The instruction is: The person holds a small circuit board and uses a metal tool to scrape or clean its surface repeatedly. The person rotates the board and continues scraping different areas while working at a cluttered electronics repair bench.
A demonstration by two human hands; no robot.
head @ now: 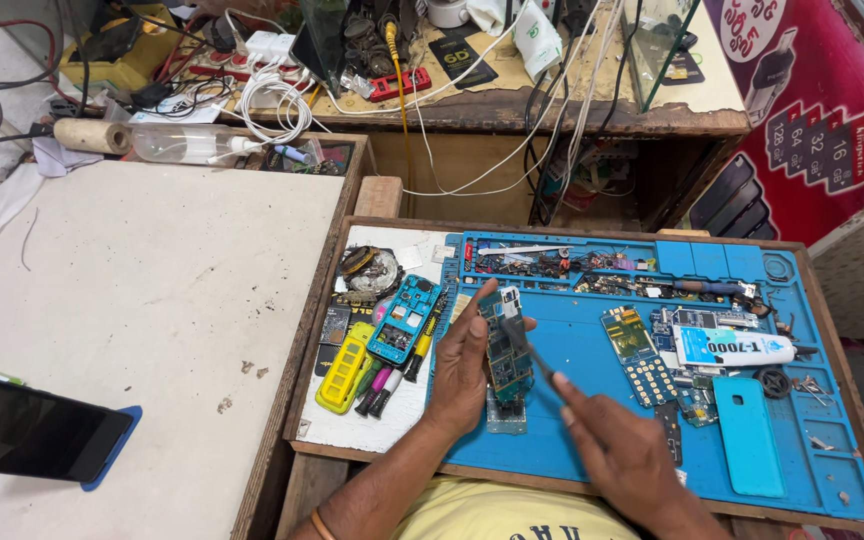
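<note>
My left hand [460, 365] holds a small green phone circuit board [505, 345] upright over the blue work mat [562, 430], fingers wrapped round its left edge. My right hand [620, 455] grips a thin dark tool [527, 350] whose tip rests against the board's face. The right hand is blurred. A small clear part [506, 416] lies on the mat just under the board.
On the mat lie another keypad board [640, 355], a white glue tube [734, 347], a teal back cover [747, 435] and several loose parts. Left of it sit a teal phone frame [404, 318], a yellow frame [344, 368] and pens. A dark phone [32, 430] lies on the left table.
</note>
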